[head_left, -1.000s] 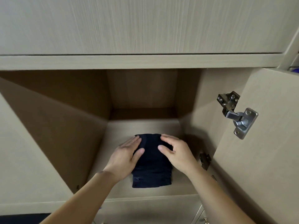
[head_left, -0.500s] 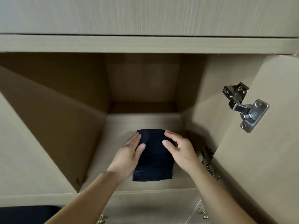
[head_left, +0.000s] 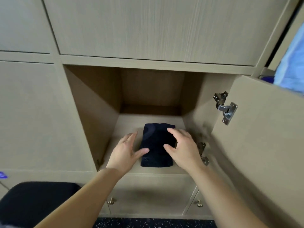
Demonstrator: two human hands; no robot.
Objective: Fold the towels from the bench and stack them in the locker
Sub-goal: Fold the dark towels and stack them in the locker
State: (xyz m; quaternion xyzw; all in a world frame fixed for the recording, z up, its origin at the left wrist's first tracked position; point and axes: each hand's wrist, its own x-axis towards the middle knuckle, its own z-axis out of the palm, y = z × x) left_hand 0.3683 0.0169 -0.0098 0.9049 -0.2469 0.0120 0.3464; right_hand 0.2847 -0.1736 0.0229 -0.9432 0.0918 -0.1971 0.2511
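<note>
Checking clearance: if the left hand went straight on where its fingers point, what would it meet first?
Likely the locker's back wall: the left hand points inward beside the folded towel, though it might clip its far corner.

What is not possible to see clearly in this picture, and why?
Head view:
Whether the right hand touches the dark towel: motion blur.
The towel's right edge: behind that hand.
The light blue thing, upper right: cut off by door and frame edge.
The black thing, lower left: cut off by frame edge.
</note>
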